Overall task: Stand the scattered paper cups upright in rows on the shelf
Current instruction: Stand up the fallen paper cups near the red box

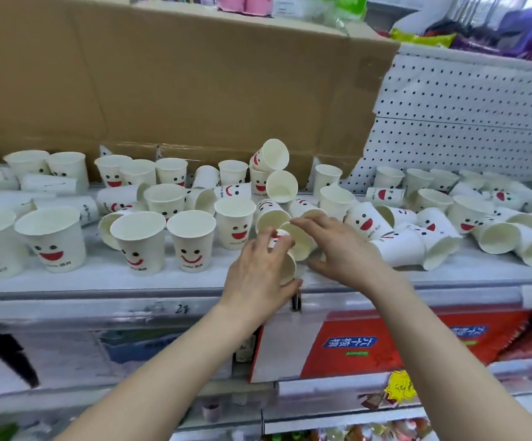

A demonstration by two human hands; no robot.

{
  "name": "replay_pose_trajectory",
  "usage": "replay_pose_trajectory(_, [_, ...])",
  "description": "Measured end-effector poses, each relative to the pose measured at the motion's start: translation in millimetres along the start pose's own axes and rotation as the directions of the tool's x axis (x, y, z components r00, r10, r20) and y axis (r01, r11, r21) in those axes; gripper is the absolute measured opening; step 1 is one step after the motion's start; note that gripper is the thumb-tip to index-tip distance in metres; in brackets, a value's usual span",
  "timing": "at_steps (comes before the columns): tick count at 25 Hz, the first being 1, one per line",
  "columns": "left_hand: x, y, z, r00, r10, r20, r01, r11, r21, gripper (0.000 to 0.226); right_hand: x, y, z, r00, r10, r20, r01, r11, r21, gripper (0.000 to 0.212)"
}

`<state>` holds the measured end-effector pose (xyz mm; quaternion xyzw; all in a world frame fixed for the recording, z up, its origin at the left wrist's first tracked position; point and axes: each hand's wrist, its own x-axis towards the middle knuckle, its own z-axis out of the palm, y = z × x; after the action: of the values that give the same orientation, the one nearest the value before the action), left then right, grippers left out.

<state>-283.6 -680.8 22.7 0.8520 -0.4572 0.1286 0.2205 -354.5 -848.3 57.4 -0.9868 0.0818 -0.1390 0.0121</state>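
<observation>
Many white paper cups with red smiling faces cover the white shelf (pixel 105 278). Several stand upright at the front left, such as one cup (pixel 191 243). Others lie tipped in a heap at the middle (pixel 275 160) and on the right (pixel 497 240). My left hand (pixel 258 275) is closed around a tilted cup (pixel 285 265) near the shelf's front edge, its mouth facing right. My right hand (pixel 337 246) rests with fingers spread on a tipped cup (pixel 299 240) just beside it. The two cups touch each other.
A large brown cardboard sheet (pixel 178 81) leans behind the cups. White pegboard (pixel 465 122) backs the shelf on the right. Below the shelf edge sits a red and white box (pixel 369 342) and other packaged goods.
</observation>
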Motion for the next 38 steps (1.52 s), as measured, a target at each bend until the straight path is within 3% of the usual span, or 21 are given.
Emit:
replay_pose_trajectory(4, [-2, 0, -18, 0.981, -0.077, -0.177, 0.073, 0.997, -0.027, 0.064, 17, 2, 12, 0.991, -0.135, -0.012, 0.133, 0.986, -0.104, 0.071])
replay_pose_trajectory(7, [-4, -12, -43, 0.975, -0.127, -0.185, 0.132, 0.991, 0.017, 0.067, 24, 3, 15, 0.969, -0.244, -0.03, 0.238, 0.961, -0.143, 0.066])
replay_pose_trajectory(11, [-5, -15, -59, 0.993, -0.111, -0.034, 0.115, 0.982, 0.15, 0.073, 23, 15, -4, 0.974, -0.132, -0.183, 0.176, 0.952, 0.249, 0.066])
replay_pose_trajectory(13, [-2, -13, -60, 0.995, -0.09, 0.047, 0.079, 0.978, 0.193, 0.074, 25, 21, -13, 0.986, -0.061, -0.158, 0.118, 0.916, 0.383, 0.066])
replay_pose_trajectory(18, [19, -12, -65, 0.987, -0.075, 0.14, 0.039, 0.969, 0.246, 0.066, 24, 27, -11, 0.996, -0.077, 0.037, 0.063, 0.955, 0.289, 0.065])
replay_pose_trajectory(25, [15, -28, -81, 0.987, 0.022, 0.162, -0.048, 0.986, 0.16, 0.06, 19, 28, -36, 0.982, -0.161, 0.099, 0.116, 0.927, 0.356, 0.052])
replay_pose_trajectory(31, [15, -42, -83, 0.992, 0.009, 0.124, -0.041, 0.967, 0.252, 0.023, 19, 18, -26, 0.998, -0.063, 0.029, 0.053, 0.958, 0.28, 0.043])
replay_pose_trajectory(34, [18, -40, -72, 0.996, 0.054, 0.075, -0.069, 0.975, 0.212, 0.024, 18, 15, -24, 0.999, -0.034, 0.035, 0.027, 0.986, 0.167, 0.051])
replay_pose_trajectory(36, [18, -36, -69, 0.996, 0.068, 0.063, -0.078, 0.982, 0.17, 0.032, 19, 13, -27, 0.996, -0.068, 0.054, 0.056, 0.979, 0.198, 0.061])
replay_pose_trajectory(38, [16, -38, -75, 0.997, 0.054, 0.058, -0.061, 0.99, 0.124, 0.038, 22, 9, -31, 0.987, -0.134, 0.084, 0.109, 0.961, 0.255, 0.055])
